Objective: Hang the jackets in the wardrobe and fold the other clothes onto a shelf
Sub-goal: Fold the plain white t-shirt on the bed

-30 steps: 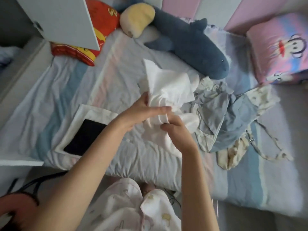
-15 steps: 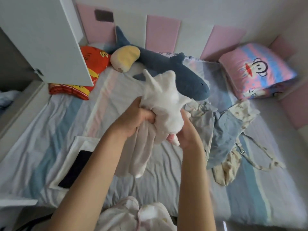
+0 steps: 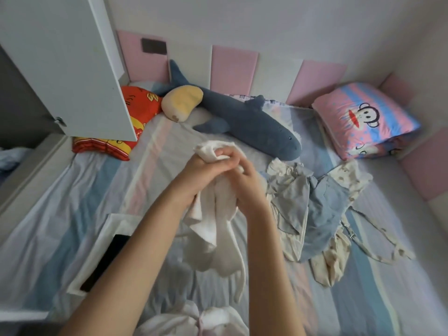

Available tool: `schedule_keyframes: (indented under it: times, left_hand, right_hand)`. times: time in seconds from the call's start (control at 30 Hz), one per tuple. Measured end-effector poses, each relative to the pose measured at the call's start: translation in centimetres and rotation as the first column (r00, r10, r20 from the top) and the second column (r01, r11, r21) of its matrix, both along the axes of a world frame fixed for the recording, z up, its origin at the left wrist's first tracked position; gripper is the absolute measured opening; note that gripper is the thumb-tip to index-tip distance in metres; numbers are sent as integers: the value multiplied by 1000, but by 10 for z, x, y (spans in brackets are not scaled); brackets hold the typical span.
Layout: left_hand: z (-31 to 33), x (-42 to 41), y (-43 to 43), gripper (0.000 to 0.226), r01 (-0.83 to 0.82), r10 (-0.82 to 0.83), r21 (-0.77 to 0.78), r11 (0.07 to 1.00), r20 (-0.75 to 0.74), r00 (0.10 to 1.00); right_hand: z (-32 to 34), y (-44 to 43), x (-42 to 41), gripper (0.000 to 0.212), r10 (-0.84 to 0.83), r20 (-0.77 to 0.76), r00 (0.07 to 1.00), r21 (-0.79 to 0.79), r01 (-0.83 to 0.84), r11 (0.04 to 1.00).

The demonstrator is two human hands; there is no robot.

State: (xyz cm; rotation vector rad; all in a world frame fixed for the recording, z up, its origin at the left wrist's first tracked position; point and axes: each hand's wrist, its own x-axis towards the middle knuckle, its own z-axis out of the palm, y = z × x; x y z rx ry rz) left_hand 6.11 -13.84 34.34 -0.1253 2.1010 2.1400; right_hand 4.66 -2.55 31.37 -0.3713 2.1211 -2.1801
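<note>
Head view, left hand: the left hand (image 3: pixel 201 169) is closed, with its fingers wrapped over the bunched top of a white garment (image 3: pixel 218 241), gripping it above the bed.
Right hand: the right hand (image 3: pixel 248 181) is curled as well and pressed against the left, clasping the same cloth. Its fingertips are tucked out of sight between the two hands.
White garment: soft, limp, creased fabric. A crumpled wad pokes out above the knuckles and the rest hangs in long folds between the forearms. I cannot tell whether the lower ends touch the sheet.
Clothes pile: just right of the hands a rumpled heap of clothes (image 3: pixel 312 204) lies on the bed, with grey-blue cloth, cream printed cloth and thin straps with a buckle trailing out.
Folded piece: a flat white folded item with a black rectangle (image 3: pixel 106 260) lies to the left, partly covered by the left forearm.
Bed: the bed sheet (image 3: pixel 72 202) is wrinkled and striped in blue, pink and white.
Wardrobe door: a pale, flat wardrobe door (image 3: pixel 60 64) stands open at upper left and hides part of a red cushion (image 3: pixel 140 105).
Toys: a long blue-grey plush shark (image 3: pixel 242 117) lies near the headboard with a rounded yellow plush (image 3: pixel 181 103) against it. A pink cartoon-monkey pillow (image 3: pixel 363 120) sits in the right corner.
Hard to make out: what kind of garment the white one is. The wardrobe's inside is cut off at the left edge.
</note>
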Motion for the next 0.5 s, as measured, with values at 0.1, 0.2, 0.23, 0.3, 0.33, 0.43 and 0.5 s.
schedule_keyframes:
  times: [0.1,0.2,0.23,0.3,0.33,0.43,0.5]
  left_hand:
    - [-5,-2,-6,16,-113,116,63,992,-46,992]
    - [-4,2,-17,24,-121,123,35,992,-52,991]
    - [-6,1,-17,22,-149,149,-3,989,-51,988]
    - [-9,0,-15,20,-214,213,-9,977,-34,976]
    - [-10,-2,-15,18,-240,240,12,971,-24,970]
    - [-6,0,-14,19,-187,185,-10,982,-91,978]
    - [-3,3,-9,19,-124,114,-60,990,-149,982]
  right_hand:
    - [0,-3,-3,23,188,158,969,-216,-151,965]
    - [9,4,-6,29,279,231,932,-186,-239,953]
    - [11,5,-6,26,211,180,961,-55,-205,977]
    - [19,5,-3,21,24,15,1000,167,-26,986]
    - [22,6,-2,29,-60,-81,995,224,77,971]
    - [30,18,-5,77,-23,-189,982,389,97,916]
    - [32,24,-5,63,119,-113,987,500,-47,865]
